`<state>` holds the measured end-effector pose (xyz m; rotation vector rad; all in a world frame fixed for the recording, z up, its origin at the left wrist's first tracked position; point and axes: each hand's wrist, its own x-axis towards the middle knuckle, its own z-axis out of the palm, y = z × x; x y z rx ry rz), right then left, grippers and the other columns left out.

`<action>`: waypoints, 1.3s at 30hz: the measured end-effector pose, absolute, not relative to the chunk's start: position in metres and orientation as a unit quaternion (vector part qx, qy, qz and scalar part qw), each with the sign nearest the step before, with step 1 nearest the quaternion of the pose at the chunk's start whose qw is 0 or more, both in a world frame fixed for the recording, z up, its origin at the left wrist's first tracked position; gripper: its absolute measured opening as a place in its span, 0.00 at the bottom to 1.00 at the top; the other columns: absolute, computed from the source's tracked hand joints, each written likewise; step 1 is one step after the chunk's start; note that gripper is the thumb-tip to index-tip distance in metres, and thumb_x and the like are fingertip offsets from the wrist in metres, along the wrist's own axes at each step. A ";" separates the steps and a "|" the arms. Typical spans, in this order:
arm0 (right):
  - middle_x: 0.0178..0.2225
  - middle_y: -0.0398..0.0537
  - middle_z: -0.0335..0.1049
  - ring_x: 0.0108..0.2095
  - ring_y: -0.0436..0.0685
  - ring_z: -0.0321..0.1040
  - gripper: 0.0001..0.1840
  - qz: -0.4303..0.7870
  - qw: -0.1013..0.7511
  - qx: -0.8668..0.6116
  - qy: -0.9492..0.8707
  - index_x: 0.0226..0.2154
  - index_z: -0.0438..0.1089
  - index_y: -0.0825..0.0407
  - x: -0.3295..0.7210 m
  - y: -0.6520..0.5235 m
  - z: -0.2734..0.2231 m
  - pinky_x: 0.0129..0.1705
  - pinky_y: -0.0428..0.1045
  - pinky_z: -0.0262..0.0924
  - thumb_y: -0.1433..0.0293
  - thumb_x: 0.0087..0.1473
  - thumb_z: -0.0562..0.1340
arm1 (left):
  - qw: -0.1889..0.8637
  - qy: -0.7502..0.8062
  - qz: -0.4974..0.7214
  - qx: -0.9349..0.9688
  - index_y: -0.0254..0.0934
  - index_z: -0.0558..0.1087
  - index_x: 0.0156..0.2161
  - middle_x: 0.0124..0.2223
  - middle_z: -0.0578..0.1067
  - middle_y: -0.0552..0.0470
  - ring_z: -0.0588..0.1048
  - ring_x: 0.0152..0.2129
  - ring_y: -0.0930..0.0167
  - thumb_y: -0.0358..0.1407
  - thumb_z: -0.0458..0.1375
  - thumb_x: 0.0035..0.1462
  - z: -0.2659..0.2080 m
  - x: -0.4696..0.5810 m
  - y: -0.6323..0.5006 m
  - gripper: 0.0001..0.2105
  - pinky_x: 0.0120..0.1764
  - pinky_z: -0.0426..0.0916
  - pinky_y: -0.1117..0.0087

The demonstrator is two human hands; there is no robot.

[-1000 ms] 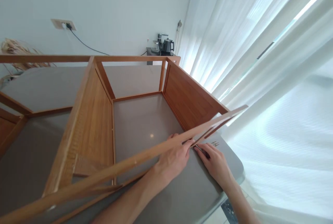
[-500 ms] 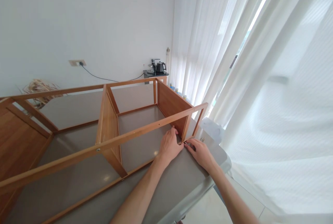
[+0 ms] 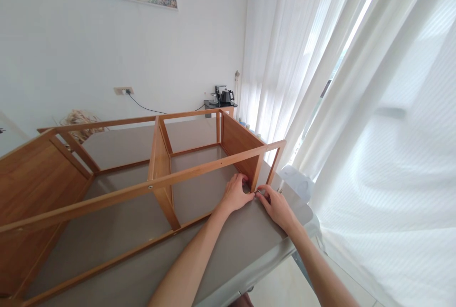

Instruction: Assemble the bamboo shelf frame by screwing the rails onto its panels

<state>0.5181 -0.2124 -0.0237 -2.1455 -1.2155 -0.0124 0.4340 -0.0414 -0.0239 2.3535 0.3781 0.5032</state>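
A wooden shelf frame (image 3: 192,171) lies on its side on a grey-topped table (image 3: 245,231). My left hand (image 3: 238,194) is closed around its lower rail at the right-hand corner, thumb in front and fingers inside the frame. Just right of that corner, my right hand (image 3: 277,207) pinches with thumb and forefinger against the joint. Whatever sits between those fingertips is too small to make out. Behind the right hand, small metal pieces like screws (image 3: 280,190) rest on the tabletop, partly hidden.
White curtains (image 3: 374,164) hang along the right side. At the back, a dark kettle (image 3: 227,96) and a coffee maker (image 3: 216,94) stand on a small cabinet. A cable (image 3: 142,106) runs from the wall socket (image 3: 123,91). Dried stalks (image 3: 80,120) show beyond the frame.
The view has shifted left and upward. My right hand has lifted slightly at the joint, and the dark slim metal piece seen at its fingers is no longer plain. My left hand keeps its hold.
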 end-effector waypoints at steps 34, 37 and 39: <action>0.36 0.44 0.74 0.36 0.56 0.70 0.12 -0.028 0.314 -0.814 -0.487 0.40 0.72 0.45 0.521 -0.210 -0.027 0.39 0.50 0.61 0.61 0.63 0.54 | 0.252 0.119 0.161 0.947 0.39 0.63 0.43 0.47 0.72 0.46 0.74 0.42 0.62 0.42 0.62 0.51 -0.015 0.432 -0.043 0.18 0.42 0.67 0.63; 0.35 0.45 0.74 0.33 0.56 0.69 0.13 -0.040 0.327 -0.811 -0.483 0.41 0.72 0.46 0.518 -0.213 -0.025 0.39 0.50 0.61 0.62 0.63 0.54 | 0.251 0.117 0.161 0.947 0.39 0.63 0.43 0.48 0.72 0.46 0.74 0.41 0.62 0.43 0.62 0.51 -0.015 0.433 -0.042 0.18 0.42 0.67 0.63; 0.37 0.47 0.74 0.34 0.56 0.69 0.14 -0.055 0.341 -0.809 -0.477 0.42 0.72 0.47 0.516 -0.215 -0.025 0.40 0.51 0.61 0.63 0.64 0.52 | 0.250 0.113 0.162 0.948 0.39 0.63 0.43 0.48 0.71 0.45 0.74 0.41 0.62 0.43 0.61 0.51 -0.015 0.432 -0.042 0.17 0.42 0.66 0.63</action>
